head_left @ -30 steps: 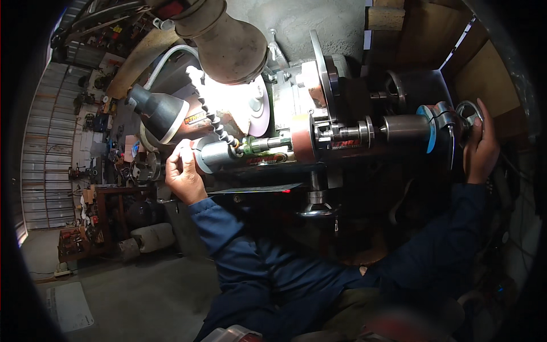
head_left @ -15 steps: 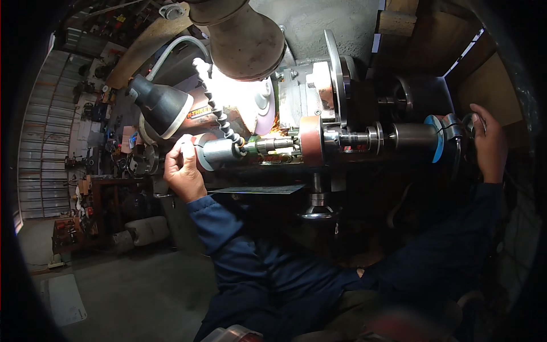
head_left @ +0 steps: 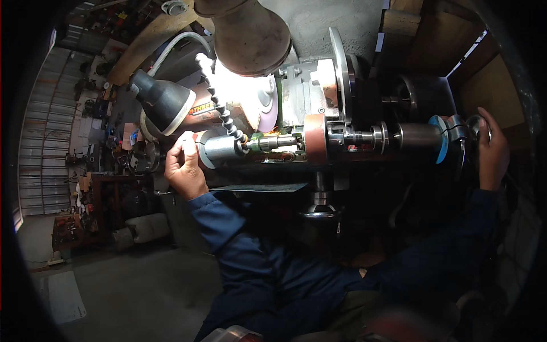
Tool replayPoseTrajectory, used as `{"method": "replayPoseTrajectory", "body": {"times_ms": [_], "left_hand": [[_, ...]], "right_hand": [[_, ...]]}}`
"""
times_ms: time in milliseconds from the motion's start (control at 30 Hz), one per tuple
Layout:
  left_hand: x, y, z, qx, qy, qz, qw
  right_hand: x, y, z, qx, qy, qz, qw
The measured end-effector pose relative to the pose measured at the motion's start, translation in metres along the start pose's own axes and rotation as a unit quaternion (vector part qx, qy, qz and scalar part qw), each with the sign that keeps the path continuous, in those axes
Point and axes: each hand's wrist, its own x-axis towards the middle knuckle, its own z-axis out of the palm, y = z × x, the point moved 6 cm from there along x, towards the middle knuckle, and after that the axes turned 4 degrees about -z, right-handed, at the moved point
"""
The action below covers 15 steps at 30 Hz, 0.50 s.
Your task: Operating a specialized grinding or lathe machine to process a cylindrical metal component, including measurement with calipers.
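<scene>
My left hand is closed, thumb and fingers pinched at the left end of a grey metal cylinder on a grinding machine; what they grip is hidden. A slim metal shaft runs right from there towards a reddish-brown ring. Just behind the shaft, a pale purple grinding wheel throws a small orange spark. At the far right, my right hand curls round a round metal knob, beyond a blue-edged collar and a second cylinder.
A black lamp lights the wheel beside a segmented coolant hose. A large dusty duct hangs above. A thin plate juts out in front, near a handwheel. Cluttered shelves stand left.
The orange sparks at the wheel have shrunk. My right hand has shifted and turned slightly on the knob, while my left stays at the cylinder's end. The whole view has moved a little.
</scene>
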Motion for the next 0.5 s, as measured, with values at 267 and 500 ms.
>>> {"method": "replayPoseTrajectory", "body": {"times_ms": [267,500], "left_hand": [[0.001,0.002,0.004,0.022,-0.003,0.015,1.0],[0.001,-0.003,0.0,0.015,0.002,-0.005,1.0]], "right_hand": [[-0.035,0.0,0.003,0.168,0.214,-0.001,0.962],[0.009,0.001,-0.003,0.0,-0.019,0.019,1.0]]}}
